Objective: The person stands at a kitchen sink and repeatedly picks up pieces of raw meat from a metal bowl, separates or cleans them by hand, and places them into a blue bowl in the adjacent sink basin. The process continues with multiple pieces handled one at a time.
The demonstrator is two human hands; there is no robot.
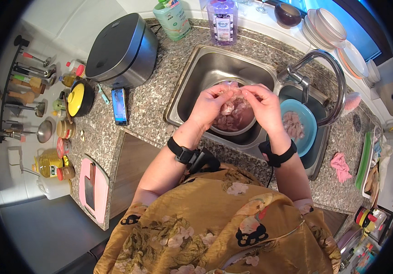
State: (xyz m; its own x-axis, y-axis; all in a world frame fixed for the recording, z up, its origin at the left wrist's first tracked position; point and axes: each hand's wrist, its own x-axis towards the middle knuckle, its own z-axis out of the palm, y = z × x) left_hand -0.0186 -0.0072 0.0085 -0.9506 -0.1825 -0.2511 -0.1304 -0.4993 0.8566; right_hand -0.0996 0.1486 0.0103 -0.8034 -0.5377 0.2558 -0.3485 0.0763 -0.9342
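Above the left basin of the stainless steel sink (213,63), my left hand (209,104) and my right hand (263,104) pinch a glistening, pale pink piece of raw meat (228,107) between thumbs and fingers. It hangs over a round bowl (233,133) standing in that basin. Inside the bowl, more raw pieces (229,123) lie in pinkish liquid; my hands partly cover them. To the right of my right hand, a light blue plastic bowl (309,137) in the right basin contains several pale pink raw pieces (293,124).
A chrome faucet (340,82) arches over the right basin. Left of the sink are a rice cooker (124,51) and a phone (119,107). A cleaver (90,191) rests on a pink cutting board (101,181). Two bottles (222,24) stand behind; a pink cloth (341,167) lies right.
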